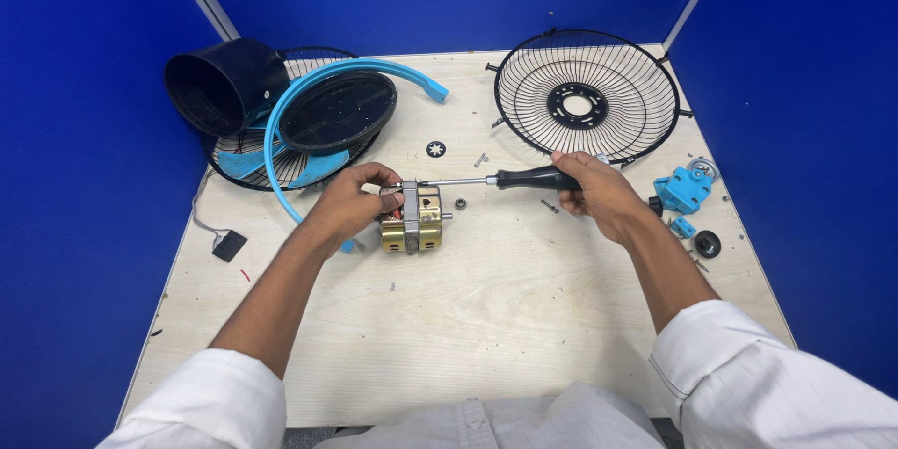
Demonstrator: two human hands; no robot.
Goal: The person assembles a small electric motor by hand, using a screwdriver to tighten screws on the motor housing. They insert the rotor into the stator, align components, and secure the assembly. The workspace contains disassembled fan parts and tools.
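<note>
Nearest the camera are two white sleeves, and from them both hands reach out over the pale wooden desk (486, 318). The left hand (351, 206) is clenched around the top of a small gold-coloured fan motor (412, 220), which sits on the desk near its middle, steadying it. The right hand (599, 192) grips the black handle of a screwdriver (524, 179), whose steel shaft lies nearly level and meets the motor at its upper edge, just beside the left fingertips. As a judgement, the work goes best if the shaft stays in line with the screw, the tip is pressed firmly in while turning, and the left hand holds the motor hard against the desk so it cannot roll; a slip would send the tip toward the left fingers. Counted: one motor, one screwdriver, two wire fan guards (one (586, 98) lying bare at the right rear, the other (245, 152) at the left rear under other parts), one curved light-blue band (318, 79), one dark cylindrical housing (220, 84), one dark round disc (339, 112), one light-blue bracket (685, 190) near the right edge, one small black star-shaped washer (436, 149), and a few loose screws, too small to count surely.
</note>
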